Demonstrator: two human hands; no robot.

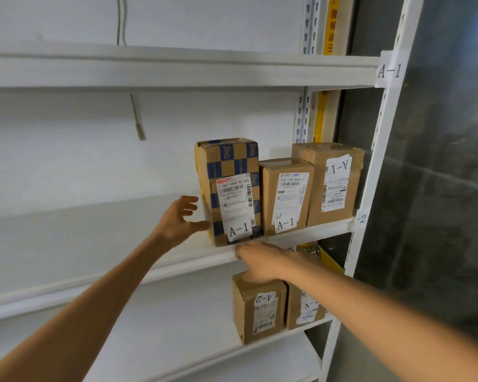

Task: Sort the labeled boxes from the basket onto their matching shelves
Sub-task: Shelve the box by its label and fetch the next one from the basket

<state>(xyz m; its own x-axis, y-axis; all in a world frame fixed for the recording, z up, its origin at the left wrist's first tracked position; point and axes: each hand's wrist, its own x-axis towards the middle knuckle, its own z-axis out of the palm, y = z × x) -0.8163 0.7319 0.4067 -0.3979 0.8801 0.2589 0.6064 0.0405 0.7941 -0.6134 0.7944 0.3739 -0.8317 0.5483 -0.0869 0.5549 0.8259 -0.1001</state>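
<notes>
A blue-checkered cardboard box (232,188) labeled A-1 stands upright on the middle shelf (94,244). My left hand (181,219) is beside its left face with fingers spread, the thumb touching its lower front corner. To the right stand two more A-1 boxes, a plain brown one (286,197) and a taller one (331,180) with its label upside down. My right hand (260,261) lies flat below the shelf's front edge, over a brown A-2 box (258,307) on the lower shelf. A second A-2 box (304,307) sits beside it, partly hidden by my arm.
The white rack has an A-1 tag (389,70) on its right post (370,188) and a tag ending in -2 (361,218) lower down. A white wall lies behind the shelves, dark glass to the right. A yellow object (330,260) shows behind the A-2 boxes.
</notes>
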